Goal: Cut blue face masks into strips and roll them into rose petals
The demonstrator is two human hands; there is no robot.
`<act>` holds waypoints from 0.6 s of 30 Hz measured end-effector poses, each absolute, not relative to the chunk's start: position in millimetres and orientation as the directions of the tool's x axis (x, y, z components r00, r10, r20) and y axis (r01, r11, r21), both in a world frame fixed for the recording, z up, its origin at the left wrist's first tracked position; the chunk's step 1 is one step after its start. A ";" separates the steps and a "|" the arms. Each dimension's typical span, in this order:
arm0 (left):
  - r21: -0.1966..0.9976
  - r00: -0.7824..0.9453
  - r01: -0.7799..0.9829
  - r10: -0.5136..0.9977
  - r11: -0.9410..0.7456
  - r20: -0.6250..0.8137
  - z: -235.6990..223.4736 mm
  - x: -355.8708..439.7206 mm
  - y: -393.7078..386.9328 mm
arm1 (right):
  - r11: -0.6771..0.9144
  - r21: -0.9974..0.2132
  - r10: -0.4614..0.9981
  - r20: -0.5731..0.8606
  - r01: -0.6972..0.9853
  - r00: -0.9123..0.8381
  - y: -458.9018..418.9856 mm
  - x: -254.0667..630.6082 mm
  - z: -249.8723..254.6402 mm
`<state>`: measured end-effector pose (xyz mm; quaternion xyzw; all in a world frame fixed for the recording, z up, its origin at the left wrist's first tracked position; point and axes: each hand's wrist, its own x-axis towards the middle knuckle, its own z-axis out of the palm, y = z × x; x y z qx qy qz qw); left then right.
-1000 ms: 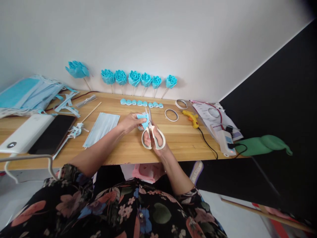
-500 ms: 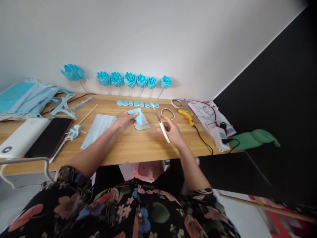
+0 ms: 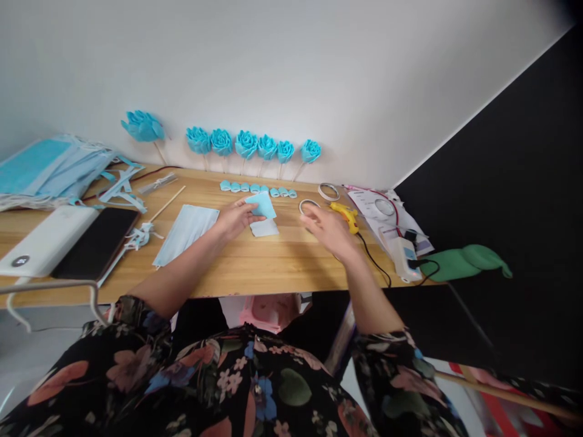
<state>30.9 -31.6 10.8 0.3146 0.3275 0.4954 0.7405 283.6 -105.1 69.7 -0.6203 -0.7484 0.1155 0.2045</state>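
Observation:
My left hand [image 3: 235, 218] pinches a light blue square of mask fabric [image 3: 264, 205] between thumb and fingers. Just under it, a pale white piece [image 3: 264, 228] lies on the wooden table. My right hand [image 3: 327, 229] hovers to the right, fingers apart, with nothing visible in them. Its fingertips are close to a roll of tape [image 3: 309, 206] that they partly cover. The scissors do not show clearly. A whole pale blue face mask [image 3: 187, 233] lies left of my left hand. Behind the square runs a row of small folded blue pieces [image 3: 257, 189].
Several blue fabric flowers on sticks [image 3: 246, 144] lean against the wall. A yellow glue gun [image 3: 346, 216], a second tape roll [image 3: 328, 192] and a power strip [image 3: 407, 260] are at right. At left are stacked masks [image 3: 40, 167], a phone [image 3: 96, 243] and a white power bank [image 3: 45, 240].
The scissors have left my right hand's visible grip, and that hand has moved right with its fingers opened. The blue piece in my left hand now shows as a flat square.

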 end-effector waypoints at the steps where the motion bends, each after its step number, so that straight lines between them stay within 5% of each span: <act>1: 0.796 0.308 -0.527 0.940 0.298 -0.148 9.7 30.6 -31.5 | 0.231 -0.542 0.972 0.163 0.808 -0.169 -95.1 267.9 65.1; 8: 0.884 0.311 -0.449 0.950 0.132 0.016 1.9 28.7 -29.1 | 0.239 -0.879 0.970 0.199 0.413 -0.137 -33.3 208.0 24.8; 18: 0.955 0.210 -0.279 0.977 0.100 -0.041 4.3 29.1 -29.6 | 0.256 -0.898 0.954 0.295 0.359 0.058 -37.2 208.3 4.3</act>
